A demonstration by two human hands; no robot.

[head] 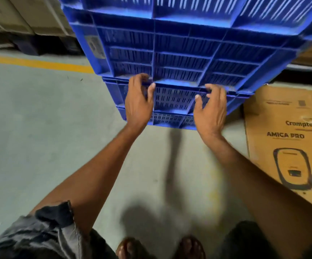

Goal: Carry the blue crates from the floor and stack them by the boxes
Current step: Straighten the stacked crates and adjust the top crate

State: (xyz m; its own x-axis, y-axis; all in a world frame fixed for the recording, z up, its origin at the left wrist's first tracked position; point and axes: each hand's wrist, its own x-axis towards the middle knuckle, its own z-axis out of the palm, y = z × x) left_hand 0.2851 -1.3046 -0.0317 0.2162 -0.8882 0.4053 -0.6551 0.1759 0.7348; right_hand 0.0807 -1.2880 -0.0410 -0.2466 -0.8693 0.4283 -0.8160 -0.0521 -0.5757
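A tall stack of blue crates (179, 53) stands on the grey floor (29, 128), just beside a printed cardboard box (286, 139) on its right. The left hand (139, 100) and right hand (212, 109) both curl their fingers over one crate's near rim low in the stack, gripping it.

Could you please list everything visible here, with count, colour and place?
Blue crates: a stack of at least three, blue, on the floor ahead.
Cardboard box: one, brown, printed "Crompton Amica Pro", right of the stack.
Boxes: several, pale, blurred, upper left.
Floor line: one, yellow, left.
Floor: grey.
Left hand: gripping a crate rim.
Right hand: fingers on the same rim.
Feet: two, in sandals, bottom edge.
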